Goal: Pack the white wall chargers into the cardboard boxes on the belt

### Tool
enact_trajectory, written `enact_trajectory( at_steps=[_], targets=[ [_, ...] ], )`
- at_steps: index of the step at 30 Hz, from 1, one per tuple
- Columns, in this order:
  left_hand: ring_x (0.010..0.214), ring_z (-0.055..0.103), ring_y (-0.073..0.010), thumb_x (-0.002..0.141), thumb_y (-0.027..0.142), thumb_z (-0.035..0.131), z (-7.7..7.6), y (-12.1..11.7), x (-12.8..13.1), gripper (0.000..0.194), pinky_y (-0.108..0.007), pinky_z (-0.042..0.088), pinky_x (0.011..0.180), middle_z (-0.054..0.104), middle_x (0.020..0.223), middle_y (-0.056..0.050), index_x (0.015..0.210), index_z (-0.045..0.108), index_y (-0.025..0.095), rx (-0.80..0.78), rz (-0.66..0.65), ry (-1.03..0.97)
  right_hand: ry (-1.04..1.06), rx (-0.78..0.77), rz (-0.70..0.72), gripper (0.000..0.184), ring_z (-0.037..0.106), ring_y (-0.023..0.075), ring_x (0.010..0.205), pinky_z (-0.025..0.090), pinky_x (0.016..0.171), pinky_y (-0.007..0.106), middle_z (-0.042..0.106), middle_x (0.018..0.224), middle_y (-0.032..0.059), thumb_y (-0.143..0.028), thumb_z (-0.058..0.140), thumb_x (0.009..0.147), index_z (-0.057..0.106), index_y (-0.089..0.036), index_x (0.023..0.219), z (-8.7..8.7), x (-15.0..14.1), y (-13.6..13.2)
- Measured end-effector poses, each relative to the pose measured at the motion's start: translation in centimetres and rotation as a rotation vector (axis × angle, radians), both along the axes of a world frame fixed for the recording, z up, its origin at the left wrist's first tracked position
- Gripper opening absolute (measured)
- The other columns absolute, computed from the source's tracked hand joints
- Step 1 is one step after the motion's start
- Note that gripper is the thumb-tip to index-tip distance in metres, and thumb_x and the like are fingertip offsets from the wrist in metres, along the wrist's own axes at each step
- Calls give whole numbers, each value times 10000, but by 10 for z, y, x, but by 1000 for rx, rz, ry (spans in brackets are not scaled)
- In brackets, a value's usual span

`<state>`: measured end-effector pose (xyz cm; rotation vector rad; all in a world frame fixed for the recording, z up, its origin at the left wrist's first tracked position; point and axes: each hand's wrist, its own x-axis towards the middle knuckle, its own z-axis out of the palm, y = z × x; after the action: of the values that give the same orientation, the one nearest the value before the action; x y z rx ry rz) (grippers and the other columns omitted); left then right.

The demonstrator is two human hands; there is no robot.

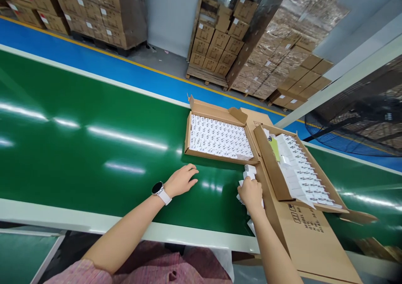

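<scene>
Two hands at a green worktop, white pieces and open cartons

Nearest: reddish checked shirt [160,269], one rolled or short sleeve showing at left; pale edge rail [103,223] of the worktop.

Left hand [181,180], one: held over the green worktop [94,162], fingers loosely parted, grasping nothing. Watch [157,187], dark round face, pale strap, on the same wrist.

Right hand [251,194], one: fingers curled down over the loose white pieces [250,169]; whether it grips one cannot be told. The pieces lie in an uneven row along the near-left side of a large printed carton [323,254], partly hidden by the hand.

First open carton [187,137], flaps raised: beyond the hands, filled with close rows of white pieces marked in grey.

Second open carton [273,173]: tilted in view, on top of the printed carton; a row of white pieces along its far right side, white sheets and a yellow-green item [274,148] at its left.

Farther right: black fan [354,112], behind a pale post [339,76].

Farthest: blue floor strip [125,62], yellow line; stacked cartons [91,11] on pallets, some film-wrapped.
</scene>
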<state>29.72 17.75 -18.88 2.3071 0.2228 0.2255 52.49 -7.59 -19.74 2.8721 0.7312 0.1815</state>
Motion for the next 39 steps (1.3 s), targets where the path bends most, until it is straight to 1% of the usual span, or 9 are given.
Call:
enact_trajectory(
  at_steps=[5, 8, 10, 15, 21, 25, 31, 35, 39],
  targets=[
    [1209, 647, -282, 1026, 297, 536, -4, -3, 2, 321, -426, 535, 1072, 627, 1353, -97, 1324, 636, 235, 4, -6, -11, 13, 352, 140, 417, 627, 376, 1052, 509, 898, 511, 616, 1101, 193, -271, 531, 883, 590, -195, 1288, -6, 2, -19],
    [1201, 652, -284, 1026, 302, 538, -7, -3, 3, 313, -420, 539, 1059, 622, 1356, -97, 1314, 640, 237, 5, -14, -20, 64, 575, 217, 461, 601, 349, 1127, 500, 951, 473, 581, 1195, 187, -379, 485, 933, 528, -180, 1347, 9, 23, -16],
    [1197, 654, -282, 1026, 301, 535, -8, -3, 3, 316, -416, 538, 1059, 620, 1358, -96, 1316, 640, 235, 10, -15, -19, 54, 625, 224, 477, 603, 342, 1111, 493, 951, 460, 609, 1171, 180, -450, 500, 945, 523, -162, 1324, 25, 44, -3],
    [1185, 663, -286, 1027, 293, 523, -7, 1, 3, 315, -423, 540, 1053, 623, 1357, -102, 1311, 646, 230, 23, -9, -15, 30, 386, 129, 371, 640, 317, 1000, 487, 879, 405, 680, 1043, 179, -469, 515, 975, 633, -152, 1127, 56, 93, 50],
    [1154, 678, -287, 1037, 278, 508, -4, 3, 4, 291, -423, 549, 1022, 617, 1379, -114, 1279, 653, 205, 65, 9, 6, 118, 250, 179, 284, 671, 281, 888, 475, 801, 336, 717, 893, 132, -433, 577, 971, 688, -171, 990, 44, 108, 79],
    [1173, 672, -283, 1037, 276, 513, -7, 2, 5, 293, -413, 557, 1009, 616, 1377, -104, 1289, 647, 211, 98, 9, 7, 107, 216, 172, 274, 665, 288, 957, 466, 825, 347, 718, 1036, 166, -267, 474, 973, 668, -139, 1119, 41, 106, 49],
    [1206, 659, -290, 1047, 285, 498, -8, -1, 4, 323, -425, 549, 1036, 597, 1402, -108, 1331, 634, 214, 117, 1, 8, 211, 67, 262, 341, 633, 289, 999, 447, 897, 384, 704, 1103, 123, -135, 628, 773, 698, -210, 1098, 30, 90, -16],
    [1209, 661, -288, 1042, 276, 510, -7, -2, 3, 314, -416, 545, 1042, 600, 1403, -105, 1322, 640, 218, 111, -6, 13, 219, 49, 288, 394, 595, 364, 1112, 436, 955, 485, 675, 1171, 177, -142, 625, 793, 676, -209, 1178, 14, 79, -21],
    [1207, 661, -289, 1043, 273, 496, -7, -2, 3, 314, -418, 552, 1029, 601, 1402, -111, 1310, 647, 206, 107, -8, 12, 246, 118, 348, 361, 607, 352, 1128, 475, 958, 482, 667, 1192, 185, -264, 558, 913, 603, -191, 1265, 15, 84, -21]
  ],
)
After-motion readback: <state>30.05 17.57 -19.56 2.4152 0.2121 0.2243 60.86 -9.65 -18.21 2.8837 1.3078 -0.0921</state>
